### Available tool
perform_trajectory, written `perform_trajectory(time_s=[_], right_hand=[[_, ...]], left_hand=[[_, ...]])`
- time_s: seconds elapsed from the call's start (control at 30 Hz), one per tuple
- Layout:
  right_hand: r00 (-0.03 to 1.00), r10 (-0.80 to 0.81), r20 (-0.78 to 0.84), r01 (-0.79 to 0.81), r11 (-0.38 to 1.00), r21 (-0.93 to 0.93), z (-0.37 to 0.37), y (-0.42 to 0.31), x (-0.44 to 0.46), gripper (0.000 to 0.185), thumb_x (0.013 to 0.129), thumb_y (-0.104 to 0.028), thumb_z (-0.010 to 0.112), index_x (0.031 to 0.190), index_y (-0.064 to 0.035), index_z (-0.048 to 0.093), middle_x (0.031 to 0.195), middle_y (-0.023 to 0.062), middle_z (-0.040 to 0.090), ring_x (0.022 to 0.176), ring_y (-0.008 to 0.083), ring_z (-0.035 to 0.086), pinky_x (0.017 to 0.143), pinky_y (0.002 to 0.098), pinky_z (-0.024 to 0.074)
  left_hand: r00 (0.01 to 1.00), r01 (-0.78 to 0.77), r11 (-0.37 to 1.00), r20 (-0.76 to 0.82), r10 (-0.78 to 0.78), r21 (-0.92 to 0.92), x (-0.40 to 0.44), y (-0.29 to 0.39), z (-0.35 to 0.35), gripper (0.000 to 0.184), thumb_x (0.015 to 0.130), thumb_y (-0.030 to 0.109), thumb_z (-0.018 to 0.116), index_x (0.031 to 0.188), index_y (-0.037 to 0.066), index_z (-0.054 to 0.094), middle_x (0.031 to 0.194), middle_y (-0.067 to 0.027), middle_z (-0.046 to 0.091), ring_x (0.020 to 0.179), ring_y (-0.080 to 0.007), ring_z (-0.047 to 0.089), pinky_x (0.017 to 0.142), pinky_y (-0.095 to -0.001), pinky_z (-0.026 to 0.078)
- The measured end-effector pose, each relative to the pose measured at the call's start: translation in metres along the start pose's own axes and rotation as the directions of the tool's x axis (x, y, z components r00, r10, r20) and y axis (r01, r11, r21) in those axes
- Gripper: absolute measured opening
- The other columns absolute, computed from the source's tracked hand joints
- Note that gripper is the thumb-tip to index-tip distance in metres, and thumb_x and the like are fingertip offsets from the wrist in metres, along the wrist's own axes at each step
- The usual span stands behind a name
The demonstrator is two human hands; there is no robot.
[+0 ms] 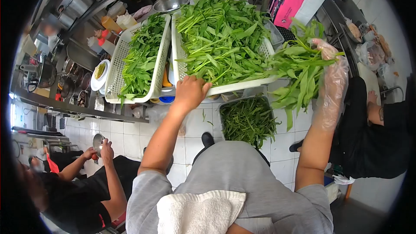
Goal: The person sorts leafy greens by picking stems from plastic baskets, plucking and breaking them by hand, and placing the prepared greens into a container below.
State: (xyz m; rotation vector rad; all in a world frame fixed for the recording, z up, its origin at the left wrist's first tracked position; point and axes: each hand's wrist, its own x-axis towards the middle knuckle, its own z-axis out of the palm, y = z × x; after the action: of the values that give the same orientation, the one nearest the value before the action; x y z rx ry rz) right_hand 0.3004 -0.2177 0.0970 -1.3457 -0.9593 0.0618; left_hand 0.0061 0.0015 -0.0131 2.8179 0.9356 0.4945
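Observation:
My right hand (331, 56), in a clear plastic glove, is closed round a bunch of leafy greens (299, 71), whose leaves hang down at the right of the large white basket (229, 86). Cut greens (221, 39) are heaped in that basket. My bare left hand (190, 91) rests on the basket's front rim, its fingers over the edge. Left of it, a narrower white basket (154, 78) holds more greens (145, 54). Below the large basket, a dark container (223, 123) on the tiled floor is full of darker leaves (249, 119).
A person (78, 195) at lower left holds a metal bowl (99, 144). Another person in black (372, 138) stands at right. A metal bowl (171, 3), a white plate (99, 76) and bottles are near the baskets. A pink and white bag (297, 0) hangs behind.

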Motion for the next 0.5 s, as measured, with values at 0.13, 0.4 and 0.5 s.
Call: perform_trajectory(time_s=[0.13, 0.4, 0.5], right_hand=[[0.997, 0.027, 0.075, -0.023, 0.999, -0.047, 0.011, -0.035, -0.01, 0.019, 0.092, -0.015, 0.057, 0.094, 0.0017, 0.066, 0.103, 0.0081, 0.068, 0.091, 0.014, 0.058, 0.087, 0.0298, 0.0429], [0.895, 0.392, 0.214, -0.329, 0.903, -0.277, 0.031, -0.059, -0.029, 0.018, 0.084, -0.019, 0.067, 0.087, -0.0012, 0.066, 0.092, 0.0078, 0.067, 0.088, 0.0144, 0.06, 0.082, 0.029, 0.0454], [0.939, 0.222, 0.261, -0.066, 0.865, -0.497, 0.053, -0.065, -0.037, 0.019, 0.082, -0.02, 0.068, 0.09, -0.0024, 0.068, 0.091, 0.0091, 0.067, 0.086, 0.0184, 0.062, 0.078, 0.0318, 0.0476]], left_hand=[[0.825, 0.186, 0.975, 0.559, -0.089, -0.12, 0.042, -0.01, -0.005, 0.031, 0.09, 0.029, 0.057, 0.082, 0.002, 0.069, 0.073, -0.017, 0.067, 0.061, -0.0288, 0.066, 0.069, -0.0477, 0.052], [0.959, 0.054, 0.833, 0.26, 0.109, -0.55, 0.052, -0.022, -0.005, 0.027, 0.089, 0.025, 0.062, 0.093, -0.001, 0.067, 0.082, -0.0114, 0.062, 0.061, -0.0182, 0.058, 0.056, -0.0307, 0.047], [0.921, 0.297, 0.732, 0.386, -0.05, -0.613, 0.048, 0.007, -0.035, 0.034, 0.094, 0.031, 0.058, 0.104, -0.001, 0.063, 0.091, -0.0089, 0.055, 0.066, -0.0195, 0.06, 0.056, -0.0301, 0.048]])
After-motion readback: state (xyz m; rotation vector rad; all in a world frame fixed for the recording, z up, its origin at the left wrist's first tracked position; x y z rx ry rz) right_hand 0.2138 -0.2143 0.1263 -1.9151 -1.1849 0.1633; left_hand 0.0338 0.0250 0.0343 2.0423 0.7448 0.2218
